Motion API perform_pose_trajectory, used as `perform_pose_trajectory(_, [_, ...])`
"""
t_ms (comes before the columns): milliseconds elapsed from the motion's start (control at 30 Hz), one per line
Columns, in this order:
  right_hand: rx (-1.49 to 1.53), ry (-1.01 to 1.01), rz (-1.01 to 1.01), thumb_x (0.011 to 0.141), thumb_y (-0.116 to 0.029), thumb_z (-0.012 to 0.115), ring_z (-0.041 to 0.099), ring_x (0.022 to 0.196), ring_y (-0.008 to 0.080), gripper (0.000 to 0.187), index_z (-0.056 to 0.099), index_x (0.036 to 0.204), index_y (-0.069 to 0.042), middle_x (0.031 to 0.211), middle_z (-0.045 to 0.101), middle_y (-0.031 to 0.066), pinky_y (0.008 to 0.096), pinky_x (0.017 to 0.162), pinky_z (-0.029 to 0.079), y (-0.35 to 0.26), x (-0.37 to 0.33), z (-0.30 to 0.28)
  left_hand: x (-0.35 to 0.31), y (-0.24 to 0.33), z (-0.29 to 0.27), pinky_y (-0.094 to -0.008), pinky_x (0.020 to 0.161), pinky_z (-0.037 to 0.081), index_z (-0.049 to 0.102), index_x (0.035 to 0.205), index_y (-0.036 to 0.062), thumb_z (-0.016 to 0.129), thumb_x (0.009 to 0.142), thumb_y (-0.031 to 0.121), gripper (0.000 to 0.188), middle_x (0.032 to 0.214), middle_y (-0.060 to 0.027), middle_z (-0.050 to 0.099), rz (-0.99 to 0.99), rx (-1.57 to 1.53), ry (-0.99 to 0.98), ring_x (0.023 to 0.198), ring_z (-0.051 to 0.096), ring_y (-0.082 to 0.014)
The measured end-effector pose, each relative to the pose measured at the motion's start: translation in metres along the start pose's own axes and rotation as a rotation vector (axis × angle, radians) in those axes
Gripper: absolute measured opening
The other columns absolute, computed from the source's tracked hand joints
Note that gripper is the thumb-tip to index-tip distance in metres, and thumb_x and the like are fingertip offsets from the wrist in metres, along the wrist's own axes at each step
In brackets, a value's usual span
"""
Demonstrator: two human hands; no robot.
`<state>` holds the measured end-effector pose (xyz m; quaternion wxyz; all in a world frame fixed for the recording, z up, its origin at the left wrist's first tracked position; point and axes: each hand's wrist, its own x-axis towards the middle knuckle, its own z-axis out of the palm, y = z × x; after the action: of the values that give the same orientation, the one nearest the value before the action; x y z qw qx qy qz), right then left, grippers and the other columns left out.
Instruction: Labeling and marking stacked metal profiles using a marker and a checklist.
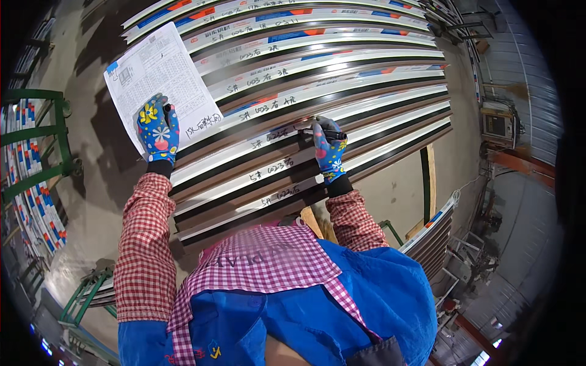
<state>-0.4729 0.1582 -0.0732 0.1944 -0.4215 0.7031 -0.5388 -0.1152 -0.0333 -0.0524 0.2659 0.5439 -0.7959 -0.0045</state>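
Observation:
My right hand [330, 149], in a blue flower-patterned glove, grips a black marker pen [334, 134] with its tip end over one of the long metal profiles [378, 116]. Dark handwriting marks the white faces of several profiles, which lie side by side in a row. My left hand [157, 129], gloved alike, rests with curled fingers on a stack of printed paper sheets [183, 79] lying across the profiles' left ends. A small dark thing shows at its fingertips, too small to name. Writing by hand also runs along the sheets' lower edge.
Green metal racks [36, 137] stand at the left, with more film-wrapped profiles [33, 195] beside them. Another bundle of profiles [427, 238] lies at the lower right. A wooden beam [432, 183] stands out past the row's near right side. Corrugated metal wall [525, 67] lies beyond.

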Motion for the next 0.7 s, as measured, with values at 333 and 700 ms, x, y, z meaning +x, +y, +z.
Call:
perform_pose_trajectory(333, [0.028, 0.015, -0.043, 0.09, -0.02, 0.07, 0.062, 0.073, 0.0158, 0.018, 0.068, 0.093, -0.003, 0.081, 0.067, 0.0071, 0.0316, 0.068, 0.05, -0.012, 0.005, 0.003, 0.0, -0.001, -0.001, -0.0427, 0.098, 0.045, 0.065, 0.112, 0.0086, 0.064, 0.09, 0.02, 0.025, 0.12, -0.0106, 0.065, 0.001, -0.01, -0.011, 0.111, 0.06, -0.0304])
perform_pose_trajectory(700, [0.034, 0.007, 0.069, 0.09, -0.02, 0.07, 0.06, 0.073, 0.0135, 0.018, 0.068, 0.092, -0.002, 0.081, 0.067, 0.0061, 0.0299, 0.069, 0.049, -0.01, 0.007, -0.001, 0.001, 0.001, -0.003, -0.0434, 0.099, 0.045, 0.065, 0.112, 0.0084, 0.063, 0.09, 0.021, 0.025, 0.12, -0.0106, 0.065, -0.003, 0.007, -0.02, 0.112, 0.06, -0.0307])
